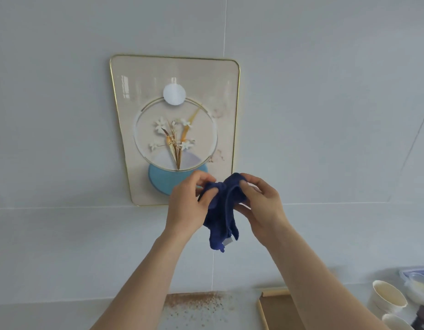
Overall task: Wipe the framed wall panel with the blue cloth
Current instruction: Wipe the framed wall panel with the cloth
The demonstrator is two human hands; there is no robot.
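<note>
The framed wall panel (144,75) hangs on the pale wall, gold-rimmed, with a flower picture and a blue disc at its lower part. A dark blue cloth (221,215) hangs bunched between both hands, in front of the panel's lower right corner. My left hand (186,206) pinches the cloth's upper left part. My right hand (259,206) grips its upper right fold. The cloth's lower end dangles free with a small white tag. I cannot tell whether the cloth touches the panel.
Below lies a counter (201,313) with a patch of brown speckles. A wooden tray (277,308) sits at the lower right. Cream paper cups (387,297) and a clear lidded container (418,279) stand at the far right.
</note>
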